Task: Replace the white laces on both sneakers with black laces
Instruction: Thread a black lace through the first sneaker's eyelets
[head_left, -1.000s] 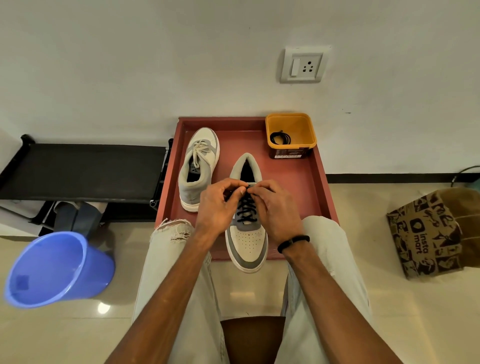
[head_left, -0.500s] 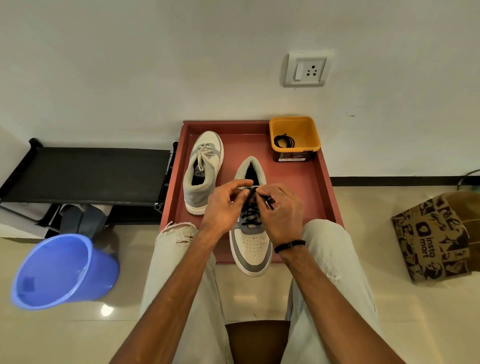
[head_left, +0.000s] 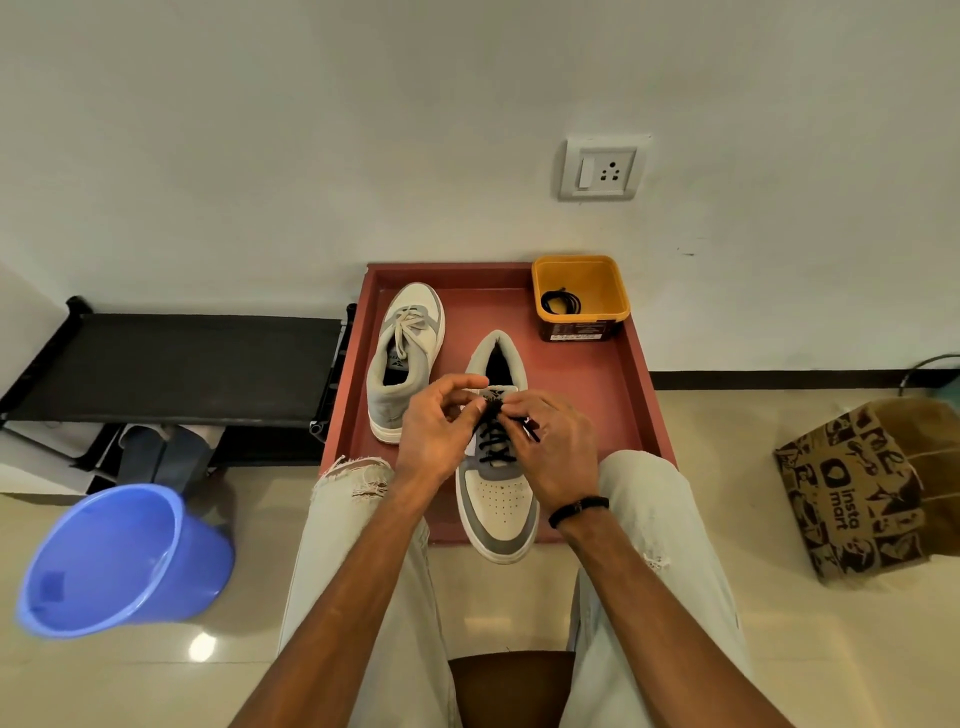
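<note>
Two grey-and-white sneakers lie on a red tray (head_left: 631, 395). The near sneaker (head_left: 498, 506) points its toe toward me and carries a black lace (head_left: 496, 441) crossed through its eyelets. My left hand (head_left: 436, 431) and my right hand (head_left: 556, 447) meet at the top of that lacing, each pinching a lace end by the tongue. The far sneaker (head_left: 402, 358) lies to the left with a white lace (head_left: 408, 325) tied on it. A yellow tub (head_left: 580, 293) at the tray's back right holds a coiled black lace (head_left: 560, 301).
A blue bucket (head_left: 119, 561) lies tilted on the floor at the left. A black shoe rack (head_left: 176, 358) stands left of the tray. A printed paper bag (head_left: 872, 483) sits on the right. My knees flank the tray's near edge.
Both hands stay at the top of the black lacing; the fingers have shifted slightly, with a lace end now poking out by my right hand. The camera has tilted a little.
</note>
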